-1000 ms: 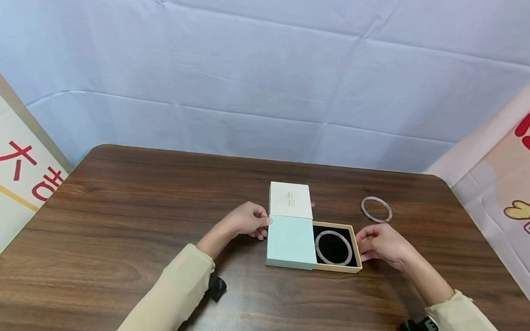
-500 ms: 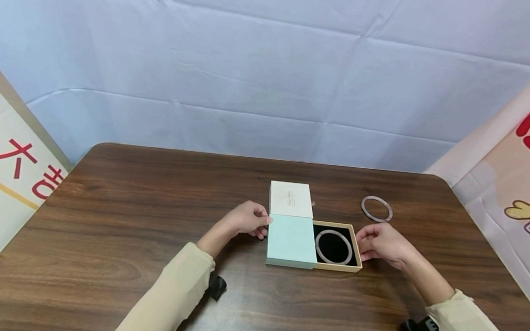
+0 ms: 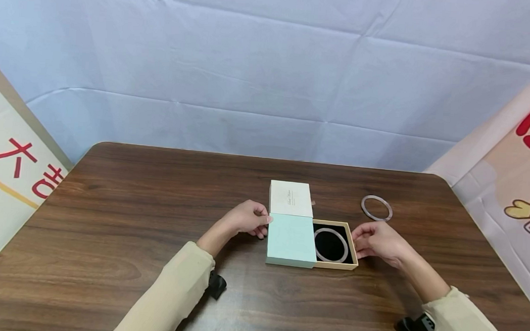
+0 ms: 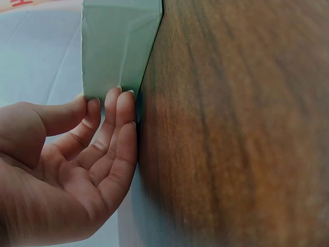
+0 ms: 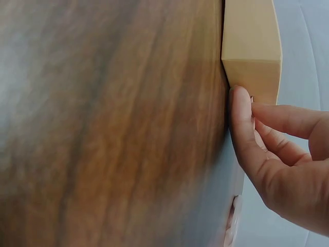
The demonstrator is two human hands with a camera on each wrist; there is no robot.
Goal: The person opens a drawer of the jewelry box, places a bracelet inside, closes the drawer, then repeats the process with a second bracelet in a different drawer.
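A pale mint box sleeve (image 3: 291, 240) lies on the table, with its cream drawer (image 3: 355, 266) partly out on the right. On black lining inside the drawer sits a pale lilac bangle (image 3: 316, 245). My left hand (image 3: 249, 218) touches the sleeve's left end, the thumb at its upper edge; in the left wrist view the fingertips (image 4: 126, 98) meet the end face. Against the drawer's outer right end, my right hand (image 3: 382, 242) rests its fingertips (image 5: 240, 95). A small bit of something shows between thumb and finger there, too small to tell.
Directly behind the sleeve, against it, stands a white box (image 3: 292, 198) with printed lettering and a small tab on its right. A second lilac bangle (image 3: 365, 207) lies behind my right hand. The brown wood table (image 3: 154, 194) has a pale cloth (image 3: 252, 68) behind it.
The drawer has slid slightly left into the mint sleeve, carrying its bangle along, and my right hand has moved left with it. My left hand and the white box stay in place.
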